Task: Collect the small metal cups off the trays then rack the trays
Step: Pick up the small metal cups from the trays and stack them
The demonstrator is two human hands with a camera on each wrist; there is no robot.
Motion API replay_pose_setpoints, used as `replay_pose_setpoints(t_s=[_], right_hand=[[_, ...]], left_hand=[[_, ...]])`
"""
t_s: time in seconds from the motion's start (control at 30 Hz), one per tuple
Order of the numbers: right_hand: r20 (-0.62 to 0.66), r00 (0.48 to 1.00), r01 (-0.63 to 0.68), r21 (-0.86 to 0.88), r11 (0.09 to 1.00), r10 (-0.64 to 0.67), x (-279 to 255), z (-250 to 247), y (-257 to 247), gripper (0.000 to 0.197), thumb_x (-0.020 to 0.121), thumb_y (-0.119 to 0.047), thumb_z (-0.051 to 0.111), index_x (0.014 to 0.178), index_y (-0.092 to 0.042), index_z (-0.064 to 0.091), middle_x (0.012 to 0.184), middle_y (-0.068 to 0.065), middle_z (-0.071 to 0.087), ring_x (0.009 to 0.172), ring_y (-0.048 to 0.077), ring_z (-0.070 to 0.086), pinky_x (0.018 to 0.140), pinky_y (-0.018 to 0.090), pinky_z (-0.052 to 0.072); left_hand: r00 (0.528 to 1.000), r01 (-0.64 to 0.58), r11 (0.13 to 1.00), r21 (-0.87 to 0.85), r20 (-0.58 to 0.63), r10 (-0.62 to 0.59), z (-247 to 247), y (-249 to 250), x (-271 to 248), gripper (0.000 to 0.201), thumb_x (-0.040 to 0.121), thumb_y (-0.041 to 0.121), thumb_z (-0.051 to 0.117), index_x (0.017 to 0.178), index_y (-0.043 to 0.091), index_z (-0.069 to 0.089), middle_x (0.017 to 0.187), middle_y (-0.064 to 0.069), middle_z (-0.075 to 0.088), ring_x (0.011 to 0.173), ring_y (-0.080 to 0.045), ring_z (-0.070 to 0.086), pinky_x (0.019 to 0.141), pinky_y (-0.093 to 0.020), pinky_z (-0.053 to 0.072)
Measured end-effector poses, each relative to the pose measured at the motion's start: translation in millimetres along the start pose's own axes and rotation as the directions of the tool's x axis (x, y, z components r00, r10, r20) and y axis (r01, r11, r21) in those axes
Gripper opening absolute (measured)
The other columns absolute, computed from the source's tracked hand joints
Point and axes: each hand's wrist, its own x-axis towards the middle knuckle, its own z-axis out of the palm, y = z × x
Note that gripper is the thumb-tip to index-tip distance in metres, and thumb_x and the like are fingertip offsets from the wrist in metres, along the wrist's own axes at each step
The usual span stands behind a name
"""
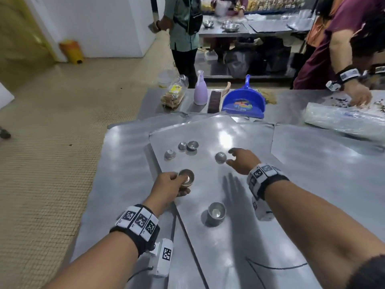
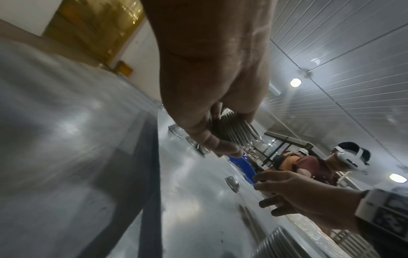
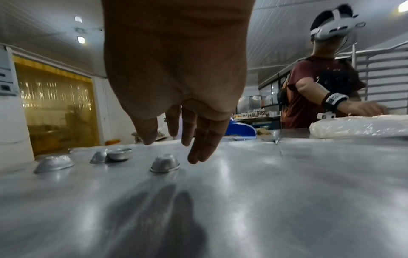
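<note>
Flat metal trays overlap on the steel table. My left hand grips a nested stack of small metal cups, its ribbed side showing between my fingers. My right hand hovers open just right of an upturned cup, fingers spread and not touching it. Three more cups lie at the tray's far left. A second stack of cups stands upright near the front.
A blue dustpan, a brush, a lilac bottle and a bread bag line the table's far edge. A plastic roll lies at right, where another person works. A third person stands beyond.
</note>
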Motion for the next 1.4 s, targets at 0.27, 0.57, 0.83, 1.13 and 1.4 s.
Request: replay_pose_setpoints(t_s=[0.27,0.57,0.83,1.13,1.4], right_hand=[[0.125,0.988,0.092,0.014,0.996,-0.093,53.4,30.4,-3.3,0.050,0.099,-0.033,0.040,0.149,-0.025,0.041,0.135,0.015,0.055,0.118,0.033,0.057,0.096,0.041,0.049],[0.007,0.997,0.075,0.113,0.991,-0.076,44.9,46.0,8.0,0.033,0.090,-0.030,0.055,0.117,-0.011,0.051,0.111,0.013,0.061,0.098,0.036,0.062,0.083,0.040,0.050],[-0.075,0.985,0.168,0.214,0.962,-0.156,-3.5,51.2,20.0,0.022,0.085,-0.021,0.061,0.107,-0.018,0.060,0.113,0.005,0.053,0.093,0.026,0.060,0.087,0.039,0.053],[-0.037,0.987,0.159,0.288,0.944,-0.155,-22.7,49.5,27.5,0.049,0.077,-0.028,0.068,0.124,-0.020,0.060,0.118,0.003,0.066,0.104,0.022,0.063,0.092,0.037,0.054],[0.009,0.996,0.089,0.208,0.974,-0.093,-31.8,46.3,40.6,0.042,0.081,-0.033,0.070,0.119,-0.017,0.064,0.118,0.005,0.065,0.104,0.024,0.062,0.087,0.036,0.052]], left_hand=[[0.986,0.029,0.999,-0.027,-0.163,-0.033,-2.8,-4.2,-24.3,0.014,0.093,0.009,0.066,0.093,-0.004,0.072,0.081,-0.015,0.070,0.064,-0.025,0.072,0.067,-0.031,0.062],[0.973,0.052,0.998,-0.027,-0.224,-0.057,2.4,-20.6,-39.5,0.017,0.093,0.006,0.064,0.099,-0.009,0.069,0.080,-0.017,0.068,0.065,-0.026,0.071,0.058,-0.025,0.058],[0.969,0.004,1.000,-0.006,-0.245,-0.005,19.0,-18.2,-36.3,0.013,0.094,0.007,0.063,0.094,-0.003,0.070,0.079,-0.016,0.070,0.064,-0.024,0.072,0.060,-0.026,0.059],[0.973,-0.006,1.000,0.023,-0.229,0.011,31.4,-16.6,-31.2,0.014,0.093,0.007,0.065,0.096,-0.005,0.070,0.080,-0.016,0.070,0.066,-0.026,0.073,0.066,-0.030,0.061],[0.978,-0.007,0.999,0.054,-0.209,0.018,26.6,-16.1,-20.5,0.014,0.094,0.007,0.064,0.093,-0.007,0.069,0.079,-0.018,0.069,0.063,-0.024,0.073,0.060,-0.027,0.060]])
